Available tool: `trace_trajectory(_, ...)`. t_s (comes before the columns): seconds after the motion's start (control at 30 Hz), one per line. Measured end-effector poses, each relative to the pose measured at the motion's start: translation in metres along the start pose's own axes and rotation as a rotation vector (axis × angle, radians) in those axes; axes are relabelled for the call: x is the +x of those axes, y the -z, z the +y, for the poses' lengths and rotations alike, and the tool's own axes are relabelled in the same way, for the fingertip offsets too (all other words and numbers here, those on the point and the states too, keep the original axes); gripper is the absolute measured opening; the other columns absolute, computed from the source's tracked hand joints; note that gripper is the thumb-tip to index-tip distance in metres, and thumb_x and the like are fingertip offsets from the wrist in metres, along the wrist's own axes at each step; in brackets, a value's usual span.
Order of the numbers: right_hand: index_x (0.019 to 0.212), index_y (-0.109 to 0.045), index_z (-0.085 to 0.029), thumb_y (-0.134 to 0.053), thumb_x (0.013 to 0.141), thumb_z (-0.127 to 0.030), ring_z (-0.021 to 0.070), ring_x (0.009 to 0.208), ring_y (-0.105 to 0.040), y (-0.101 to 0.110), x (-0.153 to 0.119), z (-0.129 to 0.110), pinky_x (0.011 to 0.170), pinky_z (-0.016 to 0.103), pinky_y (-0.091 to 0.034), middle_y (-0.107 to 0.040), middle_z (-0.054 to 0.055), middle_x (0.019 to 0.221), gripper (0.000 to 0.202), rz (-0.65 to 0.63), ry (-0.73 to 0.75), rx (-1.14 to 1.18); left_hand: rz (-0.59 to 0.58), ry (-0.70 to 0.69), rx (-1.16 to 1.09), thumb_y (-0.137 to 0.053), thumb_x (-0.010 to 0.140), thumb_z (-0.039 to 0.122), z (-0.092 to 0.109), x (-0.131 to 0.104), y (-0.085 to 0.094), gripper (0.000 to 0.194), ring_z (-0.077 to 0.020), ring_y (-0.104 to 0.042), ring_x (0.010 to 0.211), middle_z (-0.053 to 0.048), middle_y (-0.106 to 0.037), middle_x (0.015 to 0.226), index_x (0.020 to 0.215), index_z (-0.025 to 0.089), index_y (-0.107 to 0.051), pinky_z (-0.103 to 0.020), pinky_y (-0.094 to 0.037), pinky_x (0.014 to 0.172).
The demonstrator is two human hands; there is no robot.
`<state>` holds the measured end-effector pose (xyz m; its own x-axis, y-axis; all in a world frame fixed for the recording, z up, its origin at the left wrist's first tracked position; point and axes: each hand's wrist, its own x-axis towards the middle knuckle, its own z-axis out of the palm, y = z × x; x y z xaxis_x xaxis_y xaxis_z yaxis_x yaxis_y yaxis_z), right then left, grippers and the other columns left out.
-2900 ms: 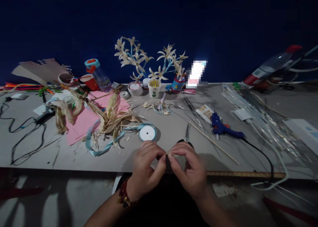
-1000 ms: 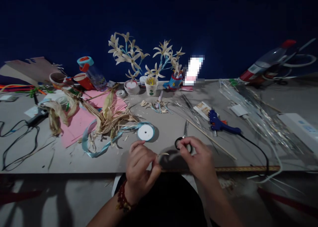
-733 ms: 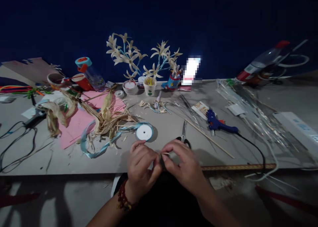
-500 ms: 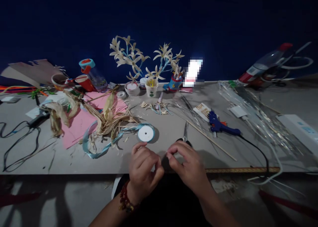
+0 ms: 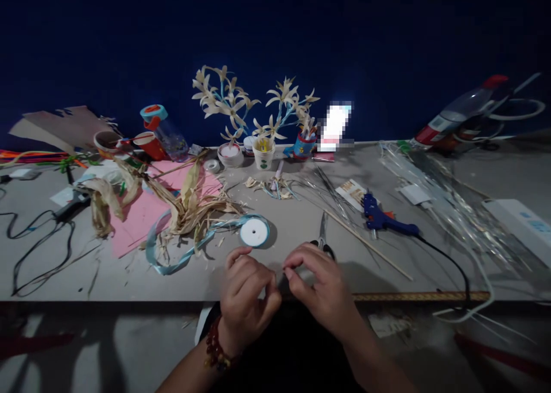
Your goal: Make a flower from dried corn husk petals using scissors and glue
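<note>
Near the table's front edge, my left hand [image 5: 249,287] has its fingers curled, thumb and forefinger pinched together. My right hand [image 5: 318,281] faces it a short gap away, thumb and forefinger also pinched. Whatever is between the fingers of either hand is too small to make out. Just beyond my right hand lie scissors [image 5: 322,232], their handles partly behind it. A white spool [image 5: 253,232] with blue ribbon [image 5: 161,261] lies beyond my left hand. Dried husks [image 5: 185,212] rest on pink paper [image 5: 135,224] to the left.
Husk flowers [image 5: 230,103] stand at the back by a paper cup [image 5: 263,155]. A blue glue gun [image 5: 387,221], a thin stick [image 5: 370,244] and bundled wires [image 5: 456,203] lie right. A bottle [image 5: 456,115] leans back right; black cables [image 5: 41,255] lie left.
The view has shifted slightly. My right hand has moved a little to the left, toward my left hand, showing more of the scissors' handles. Both hands keep their pinched shape.
</note>
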<state>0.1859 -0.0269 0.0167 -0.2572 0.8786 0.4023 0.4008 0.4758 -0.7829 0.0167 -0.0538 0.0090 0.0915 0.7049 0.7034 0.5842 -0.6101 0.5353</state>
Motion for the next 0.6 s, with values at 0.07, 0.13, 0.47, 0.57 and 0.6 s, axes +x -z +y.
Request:
trace_trajectory(0.07,0.083,-0.061,-0.022,-0.056,0.091,-0.018,0.0196,0.077,-0.061,0.006,-0.003,0.012,0.072,0.031,-0.045,-0.064,0.001,0.077,0.01,0.066,-0.035,-0.044,0.025,0.007,-0.003,-0.056,0.081,0.005,-0.003,-0.003,0.002,0.017,-0.0151,-0.057,0.062,0.003,-0.062,0.065,0.079,0.021,-0.056,-0.045,-0.05,0.092)
trace_trajectory(0.13,0.084,-0.062,-0.022,-0.055,0.093,-0.019,0.0198,0.079,-0.061,0.013,-0.007,0.019,0.075,0.032,-0.045,-0.065,0.002,0.08,0.012,0.107,-0.096,-0.047,0.052,0.003,0.0,-0.058,0.083,0.004,-0.007,-0.006,0.002,0.016,-0.0154,-0.06,0.065,0.002,-0.064,0.068,0.083,0.02,-0.06,-0.046,-0.051,0.093)
trace_trajectory(0.47,0.09,-0.062,-0.021,-0.062,0.095,-0.04,0.0146,0.074,-0.06,0.008,-0.017,-0.003,0.071,0.025,-0.048,-0.063,0.0,0.079,0.02,-0.315,-0.487,0.752,0.028,-0.111,-0.162,-0.056,0.092,0.006,-0.024,-0.017,-0.009,0.031,-0.0175,-0.069,0.083,-0.005,-0.077,0.098,0.116,0.022,-0.068,-0.049,-0.045,0.104)
trace_trajectory(0.57,0.093,-0.062,-0.021,-0.06,0.098,-0.036,0.0145,0.078,-0.06,0.011,-0.016,0.001,0.073,0.025,-0.047,-0.064,0.001,0.084,0.016,-0.323,-0.417,0.702,-0.075,0.162,-0.441,-0.054,0.095,0.012,-0.026,-0.016,-0.006,0.025,-0.0206,-0.068,0.094,-0.006,-0.074,0.099,0.115,0.022,-0.065,-0.043,-0.049,0.098)
trace_trajectory(0.6,0.094,-0.062,-0.021,-0.059,0.098,-0.034,0.0147,0.079,-0.059,0.013,-0.016,0.001,0.074,0.025,-0.047,-0.063,0.001,0.085,0.015,-0.322,-0.376,0.645,-0.133,0.294,-0.563,-0.054,0.096,0.017,-0.027,-0.016,-0.005,0.02,-0.0219,-0.066,0.097,-0.007,-0.072,0.097,0.111,0.021,-0.065,-0.04,-0.05,0.094)
